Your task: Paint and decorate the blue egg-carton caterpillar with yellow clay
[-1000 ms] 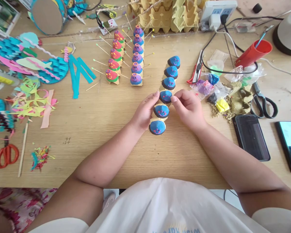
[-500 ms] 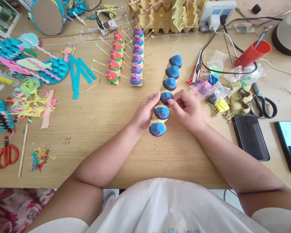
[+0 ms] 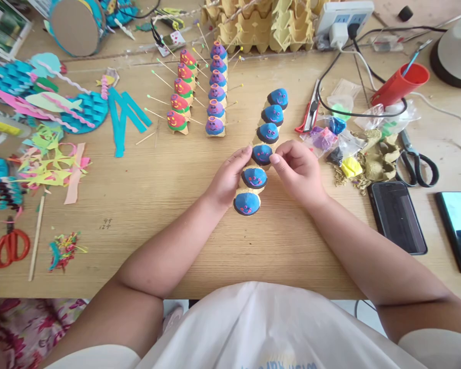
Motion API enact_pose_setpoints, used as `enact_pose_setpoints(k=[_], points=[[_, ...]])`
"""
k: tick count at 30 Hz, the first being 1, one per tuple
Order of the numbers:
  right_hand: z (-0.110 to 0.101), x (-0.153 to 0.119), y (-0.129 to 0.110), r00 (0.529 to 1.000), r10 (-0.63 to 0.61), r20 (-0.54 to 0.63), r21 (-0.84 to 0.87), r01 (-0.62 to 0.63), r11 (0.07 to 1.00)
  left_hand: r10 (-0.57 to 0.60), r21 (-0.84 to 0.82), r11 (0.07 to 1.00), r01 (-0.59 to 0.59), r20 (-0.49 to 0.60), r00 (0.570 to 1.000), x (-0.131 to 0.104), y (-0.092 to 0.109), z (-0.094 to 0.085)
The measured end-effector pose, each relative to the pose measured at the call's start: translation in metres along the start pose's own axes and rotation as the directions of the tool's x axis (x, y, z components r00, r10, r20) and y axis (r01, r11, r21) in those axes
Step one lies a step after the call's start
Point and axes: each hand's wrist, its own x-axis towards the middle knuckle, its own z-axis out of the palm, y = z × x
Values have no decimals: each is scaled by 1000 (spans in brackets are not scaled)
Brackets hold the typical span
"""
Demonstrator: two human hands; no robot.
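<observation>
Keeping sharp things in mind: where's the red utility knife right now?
In the head view, the red utility knife lies right of the blue-faced strip, beside the bagged purple lump.

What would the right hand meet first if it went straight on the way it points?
Most likely the blue egg-carton strip, at its third bump from the near end; the right hand sits beside it, though contact is unclear.

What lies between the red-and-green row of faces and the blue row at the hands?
In the head view, the purple-and-blue row stands between the red-and-green row and the blue row, with thin sticks too.
</observation>
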Motion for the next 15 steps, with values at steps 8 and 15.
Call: enact_pose_setpoints(k=[8, 15], points=[[1, 1, 0, 999, 40, -24, 53, -39, 998, -18, 24, 1000, 19, -19, 1000, 2, -1, -4], [0, -1, 1, 998, 23, -50, 36, -21, 999, -64, 33, 997, 65, -27, 998, -1, 5, 2]])
